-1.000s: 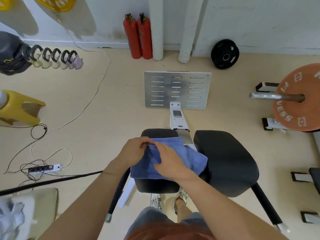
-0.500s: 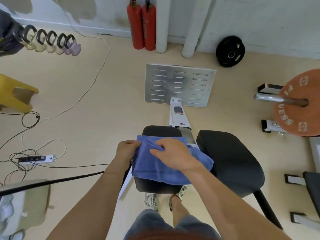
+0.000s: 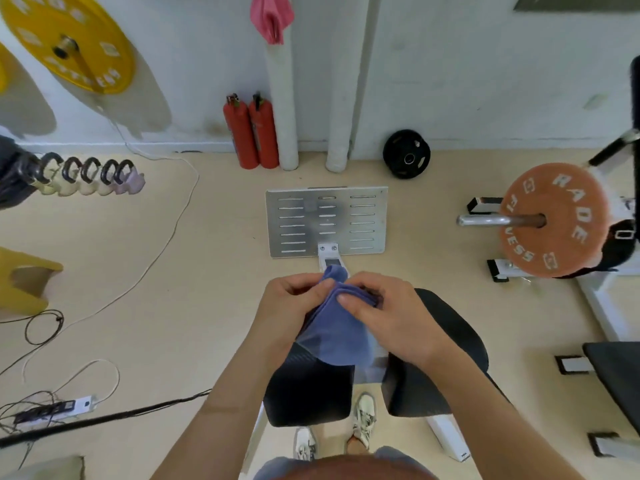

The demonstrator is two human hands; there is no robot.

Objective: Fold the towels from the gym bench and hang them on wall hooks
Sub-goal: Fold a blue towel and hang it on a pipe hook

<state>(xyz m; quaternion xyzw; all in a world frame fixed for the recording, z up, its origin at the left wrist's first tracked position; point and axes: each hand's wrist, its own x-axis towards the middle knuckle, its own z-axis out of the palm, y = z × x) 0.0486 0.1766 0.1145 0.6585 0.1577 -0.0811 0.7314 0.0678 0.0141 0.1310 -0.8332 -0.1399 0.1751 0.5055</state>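
A folded blue towel (image 3: pixel 337 332) hangs in the air above the black gym bench (image 3: pixel 446 344), held up by both hands at its top edge. My left hand (image 3: pixel 289 306) grips the towel's upper left part with curled fingers. My right hand (image 3: pixel 388 315) pinches the upper right part, thumb on the cloth. The towel's lower end droops over the gap between the bench's two black pads. A pink towel (image 3: pixel 273 17) hangs high on the white wall, straight ahead; its hook is hidden.
Two red fire extinguishers (image 3: pixel 251 131) and white pipes stand at the wall. A metal footplate (image 3: pixel 298 220) lies on the floor ahead. A barbell with an orange plate (image 3: pixel 550 223) is at right. Kettlebells (image 3: pixel 90 174), cables and a power strip (image 3: pixel 52 408) lie at left.
Both hands have lifted the blue towel off the bench pad and bunched its top edge together. The camera has tilted up, bringing the wall and the pink towel into view.
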